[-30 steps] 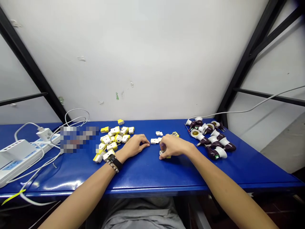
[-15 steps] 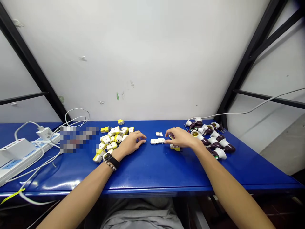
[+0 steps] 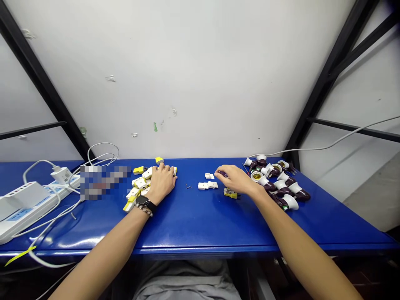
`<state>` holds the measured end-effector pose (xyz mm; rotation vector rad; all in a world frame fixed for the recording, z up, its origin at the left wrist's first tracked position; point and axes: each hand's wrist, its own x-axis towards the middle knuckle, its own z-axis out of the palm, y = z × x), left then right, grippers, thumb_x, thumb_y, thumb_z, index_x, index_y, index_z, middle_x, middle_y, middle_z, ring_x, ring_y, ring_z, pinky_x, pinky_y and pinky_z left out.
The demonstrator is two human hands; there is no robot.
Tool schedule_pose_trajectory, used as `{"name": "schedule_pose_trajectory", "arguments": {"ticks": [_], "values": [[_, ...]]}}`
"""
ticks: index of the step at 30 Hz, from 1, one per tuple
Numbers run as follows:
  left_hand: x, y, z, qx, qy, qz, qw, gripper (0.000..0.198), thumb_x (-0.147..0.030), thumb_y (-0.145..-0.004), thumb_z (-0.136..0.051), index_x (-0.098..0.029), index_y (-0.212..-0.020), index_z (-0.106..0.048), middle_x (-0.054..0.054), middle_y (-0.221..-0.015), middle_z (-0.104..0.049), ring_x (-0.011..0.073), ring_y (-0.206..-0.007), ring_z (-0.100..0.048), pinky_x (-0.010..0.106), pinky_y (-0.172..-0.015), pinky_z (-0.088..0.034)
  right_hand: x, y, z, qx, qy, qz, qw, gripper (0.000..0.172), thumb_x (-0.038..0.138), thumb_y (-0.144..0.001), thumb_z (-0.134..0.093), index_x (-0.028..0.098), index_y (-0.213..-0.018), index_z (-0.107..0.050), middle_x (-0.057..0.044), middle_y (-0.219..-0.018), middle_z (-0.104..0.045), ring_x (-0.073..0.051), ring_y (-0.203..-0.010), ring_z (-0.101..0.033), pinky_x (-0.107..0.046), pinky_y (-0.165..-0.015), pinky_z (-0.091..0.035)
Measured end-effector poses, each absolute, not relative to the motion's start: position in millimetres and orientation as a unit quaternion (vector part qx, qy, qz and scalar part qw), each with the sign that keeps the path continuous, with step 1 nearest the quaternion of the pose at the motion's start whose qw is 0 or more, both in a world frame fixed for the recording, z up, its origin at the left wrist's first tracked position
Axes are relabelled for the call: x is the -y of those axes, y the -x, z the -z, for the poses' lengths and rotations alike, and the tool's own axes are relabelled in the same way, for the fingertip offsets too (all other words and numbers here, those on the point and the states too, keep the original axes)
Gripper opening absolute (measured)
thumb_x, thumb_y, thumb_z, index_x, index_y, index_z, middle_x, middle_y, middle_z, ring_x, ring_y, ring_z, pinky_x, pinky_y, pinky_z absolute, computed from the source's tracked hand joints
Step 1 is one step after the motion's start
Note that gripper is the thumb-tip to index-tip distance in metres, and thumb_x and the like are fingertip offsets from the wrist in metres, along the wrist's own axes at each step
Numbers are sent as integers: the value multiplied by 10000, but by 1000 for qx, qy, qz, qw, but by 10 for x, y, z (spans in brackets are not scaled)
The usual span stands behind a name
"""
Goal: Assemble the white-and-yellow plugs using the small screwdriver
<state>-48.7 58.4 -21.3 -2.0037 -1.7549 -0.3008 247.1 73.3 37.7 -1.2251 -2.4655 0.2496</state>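
My left hand (image 3: 163,180) lies over a pile of yellow-and-white plugs (image 3: 140,183), fingers spread and bent down onto them. Its fingertips are partly hidden, and I see no plug lifted. My right hand (image 3: 237,179) is closed around a dark purple object (image 3: 222,173), mostly covered by the fingers; its kind does not show. Just below that hand rests an opened yellow plug body (image 3: 230,193). White plug covers (image 3: 213,184) lie to its left, with another white piece (image 3: 209,176) behind them. Several tiny screws (image 3: 188,186) sit between my hands.
Dark purple lamp holders with white rims (image 3: 283,187) are heaped at the right. At the left are a white power strip (image 3: 40,206), a charger (image 3: 61,175) and looping cables. A pale wall (image 3: 200,83) closes off the back of the blue table (image 3: 200,225).
My left hand has moved left onto the plug pile, uncovering the tiny screws. The right hand stays nearly in place, its fingers drawn closer around the purple object.
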Motion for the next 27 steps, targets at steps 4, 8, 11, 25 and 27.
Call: {"name": "schedule_pose_trajectory", "arguments": {"ticks": [4,8,11,25,27], "values": [[-618,454,204,639,724,109,236,306,-385,-949,-529,-134,-963,-704,210,-910,-705,403,-1032,-553,517,-856,-375,-740,-2453,-347,878,429,-81,195,319,360,-1013,-444,210,-996,-724,-75,-1000,-731,-216,-926,-658,-281,-761,-433],[-650,442,162,647,718,116,229,242,-286,-933,-509,-157,-950,-714,177,-863,-720,375,-1017,-591,502,-870,-381,-765,-2440,-328,868,418,-62,259,301,336,-1024,-435,207,-1056,-706,-73,-1028,-724,-215,-927,-662,-299,-792,-454],[-630,448,100,650,712,155,217,217,-238,-880,-553,-157,-1008,-709,158,-876,-731,360,-1005,-624,501,-891,-399,-756,-2431,-352,850,400,-51,339,295,333,-1030,-431,199,-1063,-693,-72,-1012,-720,-208,-882,-661,-306,-770,-463],[-149,-82,126,399,837,318,-198,254,-202,-759,-702,-188,-1010,-669,14,-855,-731,158,-743,-666,262,-712,-524,-537,-2211,-308,710,290,-330,550,408,557,-996,-449,194,-858,-574,2,-658,-624,-116,-436,-580,-234,-413,-420],[-160,-71,152,404,836,309,-204,254,-207,-747,-710,-192,-993,-649,11,-863,-730,164,-755,-670,267,-723,-522,-492,-2158,-266,728,279,-347,522,402,556,-999,-440,203,-833,-536,-1,-655,-637,-125,-443,-608,-230,-413,-427]]}}
